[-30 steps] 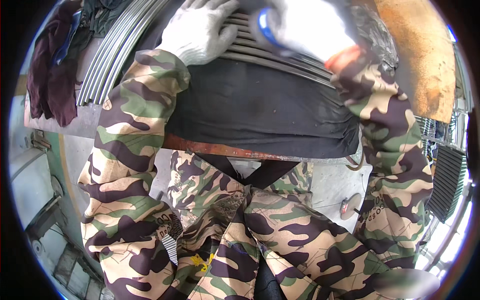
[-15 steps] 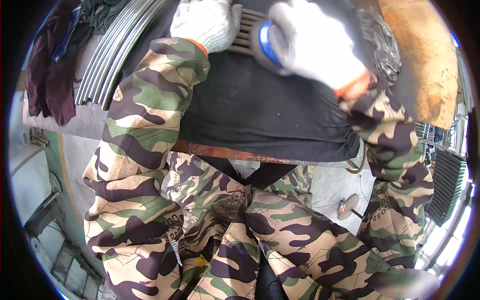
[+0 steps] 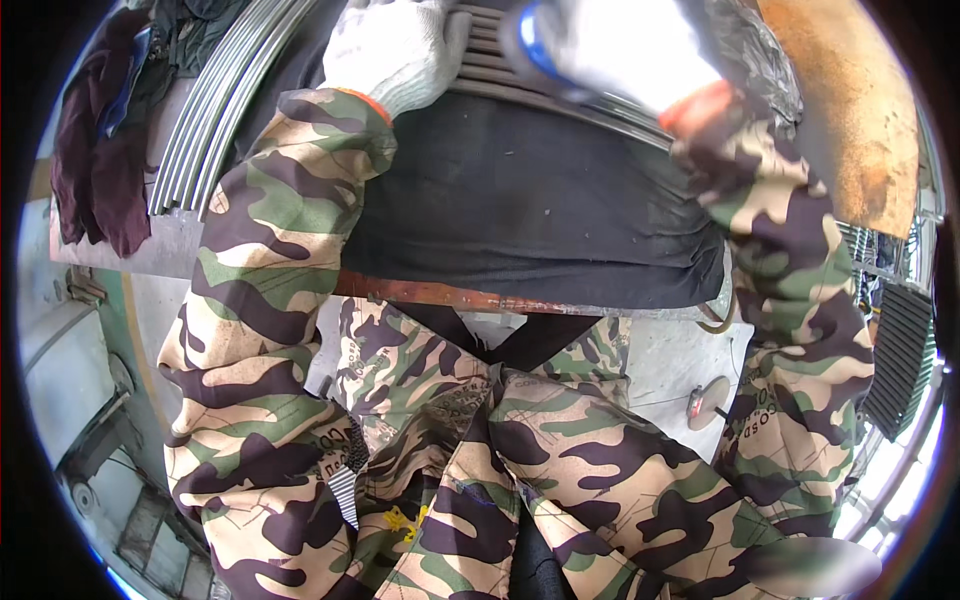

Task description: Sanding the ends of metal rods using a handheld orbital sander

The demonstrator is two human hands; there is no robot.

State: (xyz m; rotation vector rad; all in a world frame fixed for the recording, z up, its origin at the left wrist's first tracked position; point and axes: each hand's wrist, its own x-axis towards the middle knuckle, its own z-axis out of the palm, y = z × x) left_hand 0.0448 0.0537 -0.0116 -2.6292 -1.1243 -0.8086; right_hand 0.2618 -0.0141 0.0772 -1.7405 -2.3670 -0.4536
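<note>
My left hand (image 3: pixel 385 55), in a white knit glove with an orange cuff, is closed over the left part of a row of grey metal rods (image 3: pixel 490 84). Its fingertips run out of the top of the picture. My right hand (image 3: pixel 630 50), gloved the same way and smeared by motion, grips a round grey thing with a shiny blue band (image 3: pixel 537 42). That thing is over the rods, to the right of my left hand; its exact kind is too blurred to tell. Beneath the rods lies a black cloth (image 3: pixel 530 200) draped over the bench.
More shiny metal rods (image 3: pixel 228 105) lie at the left, beside dark maroon cloth (image 3: pixel 105 150). Crumpled black plastic (image 3: pixel 765 70) and a rusty tan board (image 3: pixel 850 110) are at the right. The bench's reddish front edge (image 3: pixel 450 294) runs close to my lap.
My left hand has shifted slightly left and down. My right hand has moved slightly up with the blue-banded thing, and more of the rods now shows below it.
</note>
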